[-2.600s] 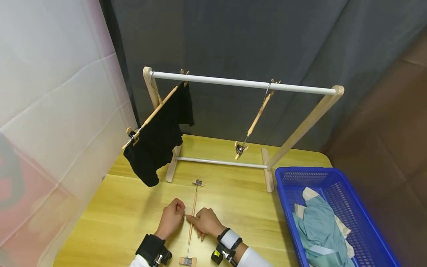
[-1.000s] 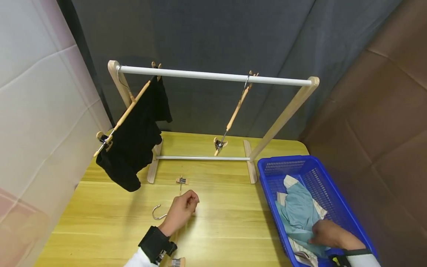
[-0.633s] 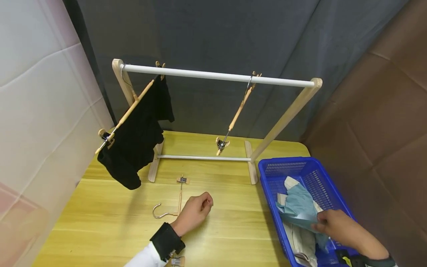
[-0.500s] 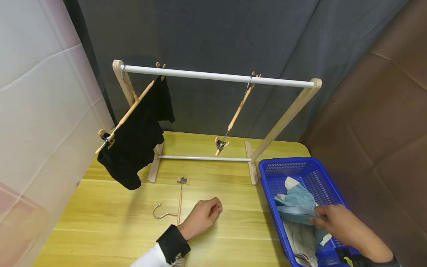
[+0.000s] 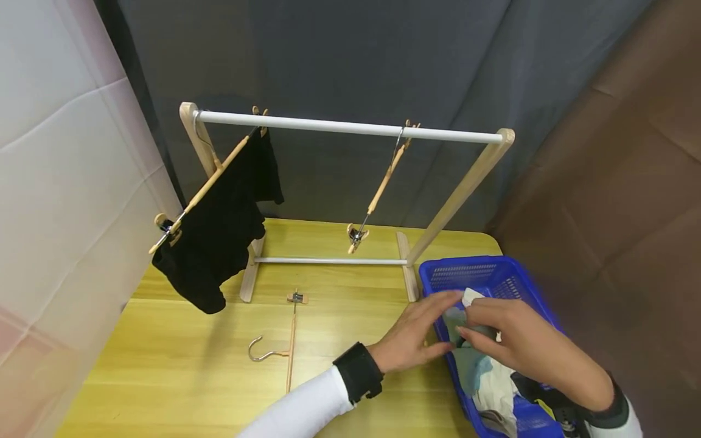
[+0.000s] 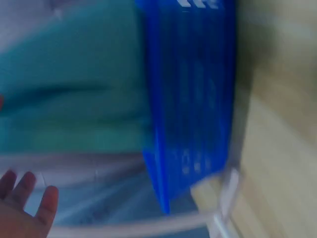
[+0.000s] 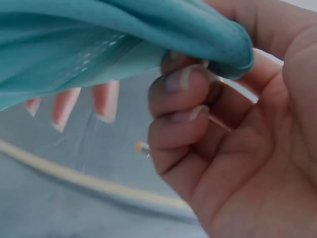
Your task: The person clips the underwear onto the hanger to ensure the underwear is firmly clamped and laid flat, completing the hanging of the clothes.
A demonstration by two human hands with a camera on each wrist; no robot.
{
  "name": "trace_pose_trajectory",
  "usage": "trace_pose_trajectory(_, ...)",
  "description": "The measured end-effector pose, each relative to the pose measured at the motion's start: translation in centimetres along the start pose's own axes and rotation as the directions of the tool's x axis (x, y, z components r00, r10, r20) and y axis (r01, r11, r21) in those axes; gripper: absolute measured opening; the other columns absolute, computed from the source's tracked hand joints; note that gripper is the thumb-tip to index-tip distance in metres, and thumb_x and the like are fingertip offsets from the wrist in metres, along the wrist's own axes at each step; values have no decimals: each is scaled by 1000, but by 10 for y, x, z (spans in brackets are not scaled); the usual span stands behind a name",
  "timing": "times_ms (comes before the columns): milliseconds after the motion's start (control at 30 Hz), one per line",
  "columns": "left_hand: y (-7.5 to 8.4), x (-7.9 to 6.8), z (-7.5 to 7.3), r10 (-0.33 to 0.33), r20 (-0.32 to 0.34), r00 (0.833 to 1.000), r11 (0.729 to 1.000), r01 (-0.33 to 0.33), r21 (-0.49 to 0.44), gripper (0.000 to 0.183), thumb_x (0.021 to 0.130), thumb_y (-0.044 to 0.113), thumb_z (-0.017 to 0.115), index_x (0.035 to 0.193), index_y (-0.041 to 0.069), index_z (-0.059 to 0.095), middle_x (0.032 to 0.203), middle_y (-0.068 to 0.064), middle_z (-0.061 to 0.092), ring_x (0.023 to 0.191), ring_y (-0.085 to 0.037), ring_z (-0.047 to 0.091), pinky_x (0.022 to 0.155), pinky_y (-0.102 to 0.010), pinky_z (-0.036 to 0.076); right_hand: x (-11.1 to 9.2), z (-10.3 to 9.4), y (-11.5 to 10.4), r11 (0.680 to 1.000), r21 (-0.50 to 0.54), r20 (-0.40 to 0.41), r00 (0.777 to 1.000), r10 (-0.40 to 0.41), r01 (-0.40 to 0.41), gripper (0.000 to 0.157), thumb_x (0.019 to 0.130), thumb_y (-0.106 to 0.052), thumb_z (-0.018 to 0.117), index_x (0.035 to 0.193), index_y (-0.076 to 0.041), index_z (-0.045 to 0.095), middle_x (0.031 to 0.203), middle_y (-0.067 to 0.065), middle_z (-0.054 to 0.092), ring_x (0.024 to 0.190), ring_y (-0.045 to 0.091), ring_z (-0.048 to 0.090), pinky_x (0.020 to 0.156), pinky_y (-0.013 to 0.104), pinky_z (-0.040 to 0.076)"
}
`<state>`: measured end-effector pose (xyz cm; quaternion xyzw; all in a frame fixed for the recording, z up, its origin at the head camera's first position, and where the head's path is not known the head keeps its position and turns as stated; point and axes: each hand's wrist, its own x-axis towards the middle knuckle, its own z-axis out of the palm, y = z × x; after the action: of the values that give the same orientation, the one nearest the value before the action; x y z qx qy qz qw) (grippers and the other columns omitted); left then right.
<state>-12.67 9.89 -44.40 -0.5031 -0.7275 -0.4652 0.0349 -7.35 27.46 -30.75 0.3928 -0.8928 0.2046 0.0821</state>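
Pinching teal cloth (image 7: 124, 29) in right fingers (image 7: 178, 131) over blue basket (image 5: 457, 277), left fingers (image 5: 432, 306) apart, yellow wrist mark (image 5: 545, 409)

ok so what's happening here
Someone's right hand is pinching a teal cloth over the blue basket. The left hand is held open close by; whether it touches the cloth is hard to tell. A clip hanger lies on the table. On the rack, a black garment hangs near the left end, and a bare hanger hangs farther right.
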Motion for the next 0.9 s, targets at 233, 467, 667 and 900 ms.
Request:
trace_pose_trajectory(233, -16, 6, -24, 8, 147, 989, 996, 5, -90, 61, 84, 20, 76, 138, 12, 48, 139, -1, 50, 130, -6, 38, 106, -30, 25, 20, -4, -15, 985, 124, -54, 992, -113, 119, 22, 96, -26, 61, 77, -27, 51, 73, -19, 39, 63, -6, 39, 56, 9, 33)
trace_pose_trajectory(467, -34, -5, -38, 4, 214, 977, 985, 33, -168, 26, 85, 12, 74, 110, 8, 68, 101, 1, 69, 94, 4, 57, 88, -15, 40, 41, -31, -28, 974, 141, -172, 973, -152, 177, 17, 90, -17, 69, 79, -24, 57, 73, -14, 50, 66, -2, 48, 56, 13, 37)
trace_pose_trajectory(667, -56, -33, -78, -140, 184, 973, 959, 179, -217, 12, 93, 16, 64, 102, 9, 68, 89, -2, 68, 70, 2, 52, 68, -18, 44, 40, -59, -33, 983, 99, -258, 958, -126, 156, 18, 93, -23, 65, 77, -18, 59, 73, -10, 54, 63, -6, 43, 50, 14, 33)
trace_pose_trajectory(900, -79, -57, -143, -219, 48, 975, 967, 223, -122, 17, 95, 11, 59, 108, 6, 69, 97, -3, 68, 72, -8, 56, 69, -26, 45, 16, -61, -23, 1000, 24, -249, 968, 14, -9, 18, 83, -13, 75, 80, -23, 61, 72, -14, 52, 54, -6, 34, 46, 13, 27)
